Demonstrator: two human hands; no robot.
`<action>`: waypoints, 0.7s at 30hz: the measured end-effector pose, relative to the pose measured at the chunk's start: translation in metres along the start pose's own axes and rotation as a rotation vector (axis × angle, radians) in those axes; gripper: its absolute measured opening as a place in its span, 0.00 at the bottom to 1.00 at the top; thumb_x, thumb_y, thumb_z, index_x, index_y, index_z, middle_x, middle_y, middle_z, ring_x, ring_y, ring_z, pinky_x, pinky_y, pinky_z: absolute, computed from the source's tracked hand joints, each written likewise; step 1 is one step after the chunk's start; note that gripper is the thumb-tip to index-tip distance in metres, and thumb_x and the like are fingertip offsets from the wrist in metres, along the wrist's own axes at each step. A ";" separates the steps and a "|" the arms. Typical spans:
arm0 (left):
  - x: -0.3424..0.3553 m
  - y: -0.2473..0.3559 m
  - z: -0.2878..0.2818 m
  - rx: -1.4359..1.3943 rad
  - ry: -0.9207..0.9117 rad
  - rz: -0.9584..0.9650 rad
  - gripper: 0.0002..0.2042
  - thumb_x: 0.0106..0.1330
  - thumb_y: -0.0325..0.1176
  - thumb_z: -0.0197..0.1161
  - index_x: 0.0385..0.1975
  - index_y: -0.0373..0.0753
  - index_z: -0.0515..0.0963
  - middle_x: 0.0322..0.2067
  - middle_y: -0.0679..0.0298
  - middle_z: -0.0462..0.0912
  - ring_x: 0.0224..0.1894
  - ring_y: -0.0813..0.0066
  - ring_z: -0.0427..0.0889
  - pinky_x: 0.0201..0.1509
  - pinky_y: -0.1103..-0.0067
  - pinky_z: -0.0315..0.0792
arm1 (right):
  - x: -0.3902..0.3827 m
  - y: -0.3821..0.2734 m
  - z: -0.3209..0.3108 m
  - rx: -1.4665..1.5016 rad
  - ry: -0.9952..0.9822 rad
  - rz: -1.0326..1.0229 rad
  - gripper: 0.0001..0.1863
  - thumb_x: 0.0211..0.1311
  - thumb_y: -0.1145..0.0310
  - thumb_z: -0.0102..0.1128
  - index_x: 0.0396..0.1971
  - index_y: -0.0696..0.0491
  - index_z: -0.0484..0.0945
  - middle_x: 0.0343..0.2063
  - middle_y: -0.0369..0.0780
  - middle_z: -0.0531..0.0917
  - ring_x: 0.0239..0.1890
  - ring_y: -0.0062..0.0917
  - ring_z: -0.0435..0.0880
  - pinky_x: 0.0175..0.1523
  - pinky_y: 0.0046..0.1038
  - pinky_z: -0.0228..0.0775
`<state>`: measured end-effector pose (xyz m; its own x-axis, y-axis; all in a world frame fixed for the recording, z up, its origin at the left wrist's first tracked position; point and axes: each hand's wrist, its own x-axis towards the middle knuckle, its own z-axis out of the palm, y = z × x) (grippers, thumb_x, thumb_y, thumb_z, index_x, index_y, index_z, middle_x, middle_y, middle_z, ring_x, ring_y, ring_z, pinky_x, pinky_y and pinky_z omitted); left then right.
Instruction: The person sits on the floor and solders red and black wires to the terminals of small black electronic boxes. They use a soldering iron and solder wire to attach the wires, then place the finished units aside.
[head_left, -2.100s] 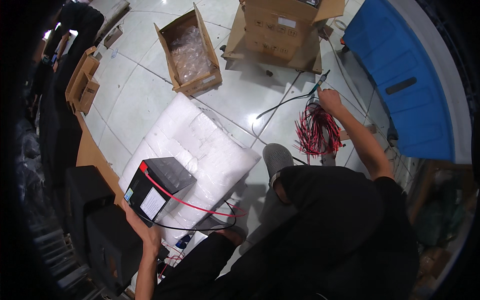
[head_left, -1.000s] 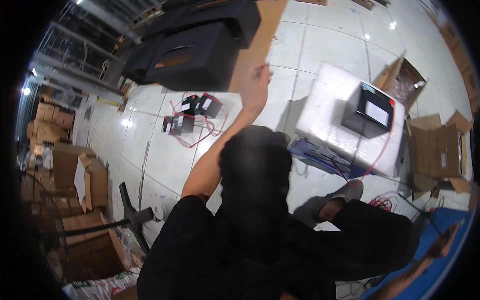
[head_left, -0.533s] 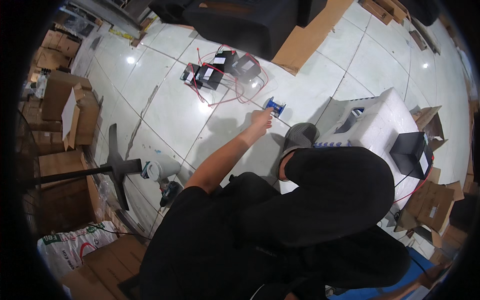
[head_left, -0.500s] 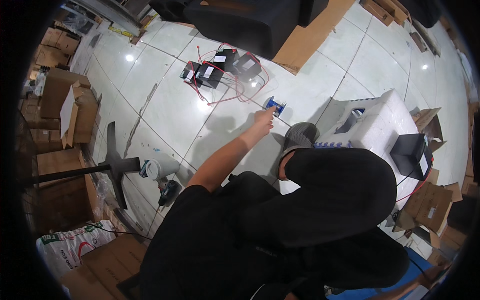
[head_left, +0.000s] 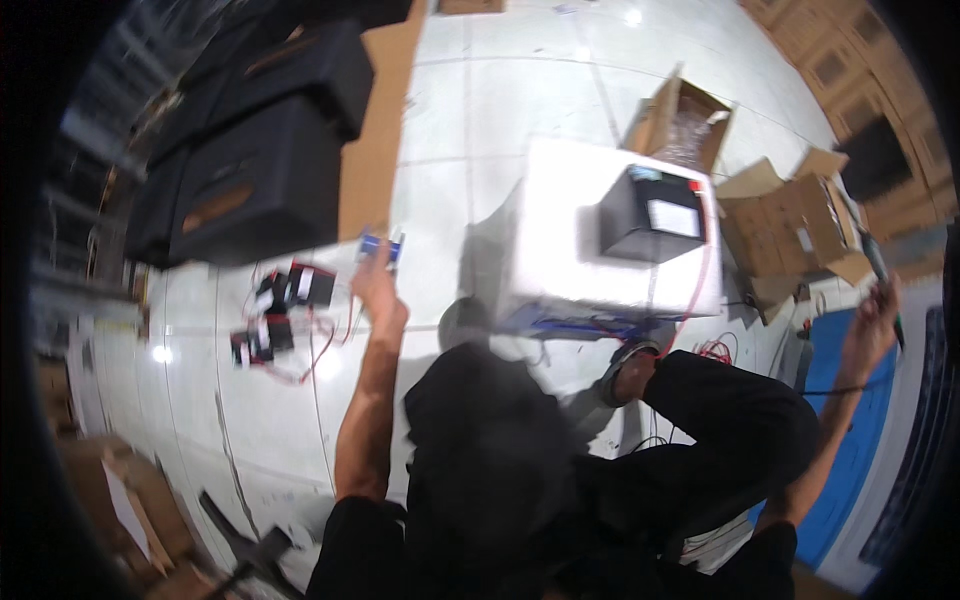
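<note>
My left hand [head_left: 378, 292] reaches forward over the tiles, with its fingers closed on a small blue spool [head_left: 380, 248] beside the cardboard sheet. Motion blurs the fingertips. At the far right, my right hand [head_left: 870, 325] is raised, gripping a long, slim, pen-shaped tool [head_left: 872, 255] with a dark body. Several black batteries [head_left: 312, 286] joined by red wires lie left of my left hand. One larger black battery [head_left: 655, 215] rests on a white foam block [head_left: 560, 250] in front of my bent leg.
Large black cases [head_left: 265, 185] stand at the far left on a cardboard sheet [head_left: 372, 130]. Open cardboard boxes [head_left: 790, 230] sit beyond the foam block. A blue mat [head_left: 840, 440] lies under my right arm. Fan blades [head_left: 255, 550] show at the lower left.
The view has swung right, so floor things appear farther left. My left hand stays at the blue spool. My right hand has come into view with the slim tool.
</note>
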<state>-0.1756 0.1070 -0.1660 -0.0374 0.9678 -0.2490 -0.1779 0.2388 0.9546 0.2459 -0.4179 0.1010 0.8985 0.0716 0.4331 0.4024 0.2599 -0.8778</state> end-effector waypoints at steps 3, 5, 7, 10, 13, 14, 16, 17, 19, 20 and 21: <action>-0.028 0.095 0.064 -0.106 -0.378 0.243 0.12 0.70 0.29 0.62 0.47 0.29 0.79 0.43 0.65 0.82 0.45 0.82 0.77 0.54 0.82 0.68 | -0.022 0.020 0.060 0.155 -0.106 0.219 0.14 0.71 0.59 0.58 0.43 0.56 0.78 0.26 0.37 0.80 0.20 0.12 0.67 0.24 0.14 0.59; -0.061 0.139 0.104 -0.086 -0.498 0.367 0.14 0.70 0.30 0.63 0.49 0.27 0.78 0.44 0.63 0.82 0.47 0.80 0.77 0.56 0.81 0.68 | -0.040 0.029 0.094 0.068 0.018 0.327 0.16 0.70 0.57 0.58 0.44 0.55 0.77 0.23 0.37 0.78 0.16 0.13 0.68 0.19 0.15 0.59; -0.089 0.170 0.137 -0.036 -0.631 0.446 0.14 0.69 0.29 0.63 0.50 0.26 0.77 0.46 0.62 0.82 0.49 0.79 0.77 0.59 0.79 0.68 | -0.051 0.039 0.119 0.112 -0.010 0.418 0.17 0.70 0.55 0.57 0.44 0.55 0.76 0.22 0.36 0.78 0.13 0.13 0.69 0.15 0.15 0.59; -0.116 0.191 0.180 -0.038 -0.866 0.428 0.17 0.65 0.22 0.66 0.52 0.26 0.76 0.47 0.60 0.82 0.51 0.74 0.79 0.61 0.76 0.70 | -0.056 0.054 0.139 0.235 -0.074 0.511 0.15 0.70 0.57 0.55 0.40 0.55 0.76 0.19 0.36 0.77 0.09 0.14 0.66 0.13 0.15 0.55; -0.124 0.197 0.207 0.140 -1.125 0.440 0.22 0.56 0.16 0.70 0.53 0.26 0.76 0.46 0.60 0.83 0.51 0.75 0.80 0.61 0.75 0.70 | -0.053 0.065 0.143 0.297 -0.146 0.530 0.12 0.70 0.60 0.54 0.35 0.55 0.75 0.16 0.37 0.76 0.07 0.13 0.63 0.12 0.15 0.53; -0.125 0.195 0.215 0.182 -1.156 0.526 0.22 0.54 0.16 0.71 0.51 0.28 0.78 0.45 0.60 0.84 0.51 0.74 0.80 0.61 0.76 0.70 | -0.052 0.067 0.142 0.292 -0.171 0.536 0.12 0.70 0.61 0.54 0.33 0.55 0.74 0.15 0.37 0.75 0.07 0.12 0.62 0.12 0.15 0.52; -0.124 0.190 0.229 0.237 -1.248 0.557 0.20 0.53 0.17 0.72 0.48 0.29 0.80 0.45 0.60 0.84 0.50 0.74 0.80 0.60 0.76 0.70 | -0.051 0.072 0.142 0.279 -0.194 0.551 0.12 0.70 0.62 0.54 0.32 0.55 0.73 0.14 0.37 0.75 0.06 0.12 0.61 0.11 0.15 0.51; -0.124 0.187 0.233 0.233 -1.251 0.537 0.19 0.52 0.18 0.73 0.46 0.29 0.82 0.45 0.61 0.84 0.50 0.74 0.80 0.60 0.76 0.69 | -0.051 0.074 0.141 0.271 -0.189 0.558 0.12 0.69 0.62 0.54 0.31 0.55 0.73 0.13 0.37 0.75 0.05 0.12 0.60 0.11 0.15 0.51; -0.121 0.183 0.240 0.250 -1.283 0.547 0.20 0.51 0.18 0.74 0.46 0.29 0.82 0.45 0.61 0.84 0.50 0.74 0.80 0.60 0.76 0.69 | -0.051 0.078 0.143 0.269 -0.189 0.556 0.13 0.70 0.61 0.53 0.31 0.55 0.73 0.13 0.36 0.75 0.05 0.12 0.60 0.11 0.15 0.50; -0.120 0.182 0.242 0.265 -1.285 0.515 0.20 0.50 0.18 0.74 0.46 0.29 0.82 0.46 0.61 0.84 0.50 0.74 0.80 0.60 0.76 0.69 | -0.051 0.079 0.144 0.273 -0.192 0.547 0.13 0.70 0.60 0.53 0.32 0.55 0.73 0.12 0.36 0.75 0.05 0.12 0.60 0.11 0.15 0.50; -0.119 0.181 0.244 0.257 -1.286 0.469 0.22 0.49 0.18 0.75 0.47 0.29 0.81 0.44 0.62 0.85 0.48 0.75 0.81 0.58 0.77 0.71 | -0.051 0.080 0.146 0.277 -0.197 0.535 0.14 0.71 0.59 0.52 0.32 0.55 0.73 0.12 0.36 0.75 0.05 0.12 0.60 0.11 0.15 0.50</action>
<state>0.0361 0.0549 0.0762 0.9021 0.3213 0.2880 -0.2115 -0.2524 0.9442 0.2063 -0.2603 0.0387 0.9030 0.4295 0.0016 -0.1777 0.3769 -0.9091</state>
